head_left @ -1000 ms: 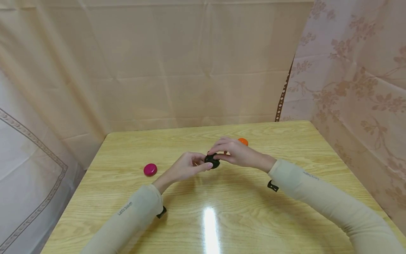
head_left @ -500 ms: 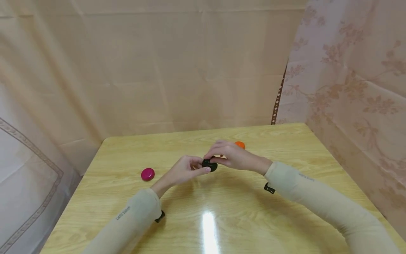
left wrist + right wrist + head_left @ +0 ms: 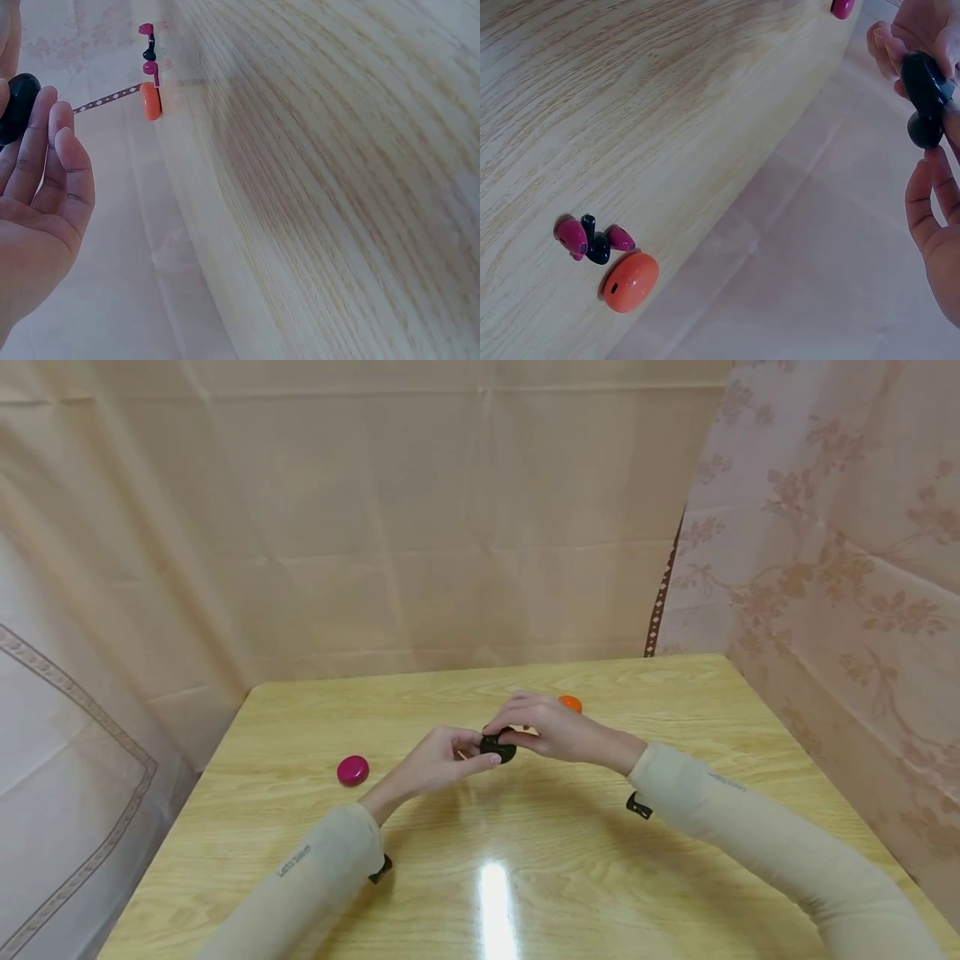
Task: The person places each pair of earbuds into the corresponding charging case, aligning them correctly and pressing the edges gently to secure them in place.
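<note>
A dark, rounded earbud case (image 3: 498, 748) is held up over the middle of the table. My left hand (image 3: 441, 758) grips it from the left, its thumb along the near side. From the other side my right hand (image 3: 553, 724) reaches in, thumb and fingers bent together at the case's top. The right wrist view shows a small black earbud (image 3: 925, 130) against the case, pinched at my right fingertips. In the left wrist view the black case (image 3: 20, 106) shows beside my left fingers.
An orange case (image 3: 632, 282) lies at the far side of the table, partly behind my right hand. Close to it are a black earbud (image 3: 598, 248) and two magenta ones (image 3: 572, 236). To the left is a magenta case (image 3: 352, 770). Curtains hang behind the table.
The head view has shifted slightly. Both hands stay together at the black case, with the right fingers only slightly moved; the cases on the table have not moved.
</note>
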`<act>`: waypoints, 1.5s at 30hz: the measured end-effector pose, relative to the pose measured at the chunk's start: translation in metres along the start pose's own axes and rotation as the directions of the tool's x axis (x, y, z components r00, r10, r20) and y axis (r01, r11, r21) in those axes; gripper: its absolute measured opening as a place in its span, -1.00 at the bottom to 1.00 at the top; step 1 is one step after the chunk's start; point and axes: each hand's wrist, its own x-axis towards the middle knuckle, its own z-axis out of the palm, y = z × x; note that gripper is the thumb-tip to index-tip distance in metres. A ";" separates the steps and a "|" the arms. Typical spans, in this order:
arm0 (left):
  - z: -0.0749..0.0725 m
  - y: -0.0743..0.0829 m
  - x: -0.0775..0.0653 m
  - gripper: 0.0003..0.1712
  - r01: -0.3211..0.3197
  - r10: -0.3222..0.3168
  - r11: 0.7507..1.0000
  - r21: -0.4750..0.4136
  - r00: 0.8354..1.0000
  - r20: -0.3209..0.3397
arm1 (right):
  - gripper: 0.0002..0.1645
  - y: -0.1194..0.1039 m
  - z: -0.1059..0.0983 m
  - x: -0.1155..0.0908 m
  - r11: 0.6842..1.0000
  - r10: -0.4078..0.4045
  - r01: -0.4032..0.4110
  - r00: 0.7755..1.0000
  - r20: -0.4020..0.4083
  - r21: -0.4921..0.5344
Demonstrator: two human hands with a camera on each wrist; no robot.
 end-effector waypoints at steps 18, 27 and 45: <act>-0.008 -0.001 -0.005 -0.72 0.030 -0.030 0.999 0.011 0.999 -0.025 | -0.62 0.011 -0.028 -0.025 0.985 0.137 -0.129 0.988 0.068 -0.116; -0.013 0.001 -0.008 -0.73 0.036 -0.036 0.999 0.017 0.999 -0.034 | -0.54 0.026 -0.035 -0.049 0.960 0.236 -0.198 0.953 0.189 -0.196; -0.009 -0.001 -0.009 -0.72 0.050 -0.050 0.999 0.000 0.998 -0.031 | -0.60 0.049 -0.034 -0.084 0.900 0.396 -0.291 0.858 0.328 -0.325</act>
